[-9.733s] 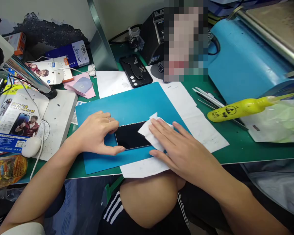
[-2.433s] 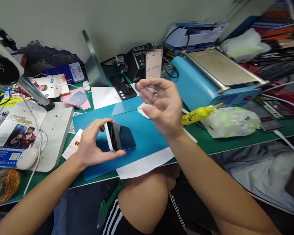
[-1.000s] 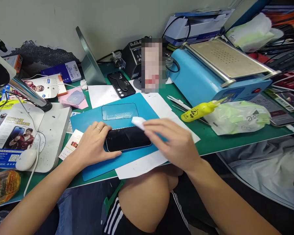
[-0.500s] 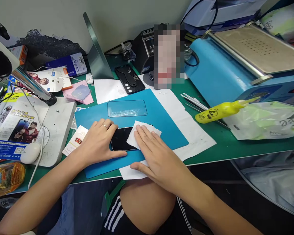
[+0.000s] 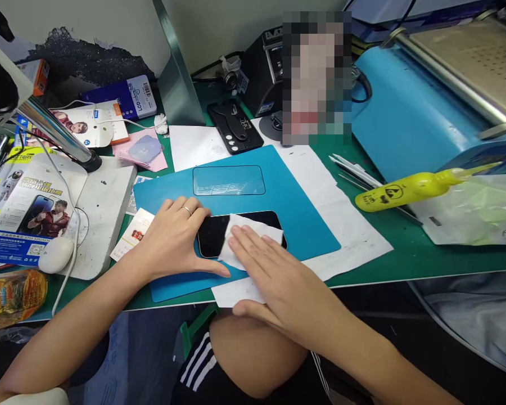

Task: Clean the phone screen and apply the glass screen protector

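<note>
A black smartphone [image 5: 213,235] lies screen up on a blue mat [image 5: 303,225]. My left hand [image 5: 181,242] braces the phone's left end, its fingers bent at the far corner and its thumb stretched along the near side. Under the flat, close-set fingers of my right hand [image 5: 270,270] a white wipe [image 5: 231,242] is pressed on the screen, and it hides the middle of the phone. My right thumb points away to the left. Behind the phone, a clear screen protector with a black border [image 5: 229,180] rests on the mat.
Right of the mat lie a yellow bottle [image 5: 400,191], tweezer-like tools [image 5: 354,171] and a plastic pack [image 5: 468,219], near a blue heating-plate machine [image 5: 417,107]. A black phone case [image 5: 235,126] is behind. A white stand base [image 5: 105,225] and packages fill the left.
My right hand has slid the wipe slightly over the screen, so the phone's far right corner shows more. The left hand stays at its end. The whole view has shifted a little.
</note>
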`<state>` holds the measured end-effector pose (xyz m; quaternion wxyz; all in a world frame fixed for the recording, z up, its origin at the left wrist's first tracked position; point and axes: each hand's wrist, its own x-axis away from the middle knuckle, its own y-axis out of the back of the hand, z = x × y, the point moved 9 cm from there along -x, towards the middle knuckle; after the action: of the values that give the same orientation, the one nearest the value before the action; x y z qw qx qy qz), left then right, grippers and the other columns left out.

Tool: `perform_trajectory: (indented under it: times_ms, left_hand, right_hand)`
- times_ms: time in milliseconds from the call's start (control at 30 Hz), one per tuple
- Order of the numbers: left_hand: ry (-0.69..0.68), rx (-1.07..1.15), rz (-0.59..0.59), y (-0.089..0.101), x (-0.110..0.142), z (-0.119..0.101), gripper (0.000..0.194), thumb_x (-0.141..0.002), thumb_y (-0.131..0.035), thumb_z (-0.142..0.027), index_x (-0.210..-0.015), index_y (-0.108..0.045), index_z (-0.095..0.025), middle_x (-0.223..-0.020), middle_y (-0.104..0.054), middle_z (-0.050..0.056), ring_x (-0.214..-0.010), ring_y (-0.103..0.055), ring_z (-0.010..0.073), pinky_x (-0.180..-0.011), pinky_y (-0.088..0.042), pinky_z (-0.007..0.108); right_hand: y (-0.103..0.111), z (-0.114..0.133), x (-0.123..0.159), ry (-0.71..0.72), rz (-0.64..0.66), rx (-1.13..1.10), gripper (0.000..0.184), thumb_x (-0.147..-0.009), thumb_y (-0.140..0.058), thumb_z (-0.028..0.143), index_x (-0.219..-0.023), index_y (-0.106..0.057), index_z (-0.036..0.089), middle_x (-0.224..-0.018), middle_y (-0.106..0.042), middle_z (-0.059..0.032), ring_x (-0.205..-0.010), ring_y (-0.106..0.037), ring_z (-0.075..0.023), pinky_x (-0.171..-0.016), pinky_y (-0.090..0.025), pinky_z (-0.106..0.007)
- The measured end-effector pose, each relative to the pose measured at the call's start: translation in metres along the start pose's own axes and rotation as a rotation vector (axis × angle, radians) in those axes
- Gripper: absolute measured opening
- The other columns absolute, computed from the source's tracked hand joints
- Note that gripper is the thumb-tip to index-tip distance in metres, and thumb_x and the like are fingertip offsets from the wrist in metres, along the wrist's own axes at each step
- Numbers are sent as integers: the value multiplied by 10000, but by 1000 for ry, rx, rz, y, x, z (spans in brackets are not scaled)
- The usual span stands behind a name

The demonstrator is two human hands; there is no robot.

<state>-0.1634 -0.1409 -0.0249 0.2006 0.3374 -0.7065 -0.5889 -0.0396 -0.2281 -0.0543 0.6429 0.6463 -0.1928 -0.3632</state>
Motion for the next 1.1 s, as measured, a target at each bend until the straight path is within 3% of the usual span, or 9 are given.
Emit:
perform_trajectory:
  times_ms: [167,233,333,433,667,900,1100]
  left_hand:
    - [-41,-51,-6,5,1,-2,959,-780,-475,-988,-1142,-660,-119,-1065,-686,134,-920,-584,297,-826,-373,417]
    - [-25,-56,-43,10,1,1,808,-883,-456,-897,-1072,-657,-138,-1007,-687,119,-891,-577,287,-799,-371,413]
    - [55,4,-128,19,1,10,442,-1071,-349,-511,-918,-601,-182,-877,-667,75,-795,-548,241,-752,-366,397]
    - [112,74,-198,25,2,19,273,-1009,-316,-234,-806,-497,-214,-748,-606,34,-688,-485,205,-707,-363,377]
    - [165,123,-232,23,2,24,227,-939,-349,-216,-713,-362,-233,-624,-496,-3,-588,-404,176,-638,-336,358]
    - [184,127,-217,22,1,24,221,-919,-340,-214,-700,-325,-240,-594,-474,-5,-575,-405,178,-624,-332,357]
    - [194,119,-248,24,3,27,236,-916,-348,-225,-686,-299,-239,-575,-455,-8,-548,-368,170,-610,-321,355]
  right_hand:
    - [3,-20,12,-47,33,24,1000,-1002,-363,751,-1659,-239,8,-1652,-419,-257,-1546,-412,-367,-1175,-474,-519]
    - [4,-23,2,-49,26,4,972,-1018,-366,723,-1664,-224,11,-1663,-400,-255,-1558,-394,-356,-1192,-462,-514]
    - [4,-20,-17,-36,17,-39,963,-1012,-377,722,-1656,-262,16,-1666,-399,-245,-1571,-373,-339,-1218,-440,-512]
    - [4,-10,-30,20,19,-53,944,-1001,-389,724,-1615,-363,7,-1660,-417,-224,-1565,-386,-335,-1232,-428,-511]
    - [9,6,-18,101,4,-40,798,-1046,-383,639,-1581,-442,50,-1641,-472,-161,-1517,-465,-329,-1154,-503,-523]
    - [11,12,-47,100,-24,4,741,-1070,-396,573,-1523,-500,-4,-1610,-497,-188,-1485,-507,-323,-1180,-482,-508]
    - [12,7,-20,65,-26,41,647,-1103,-362,508,-1515,-515,33,-1571,-550,-191,-1457,-540,-328,-1132,-497,-536]
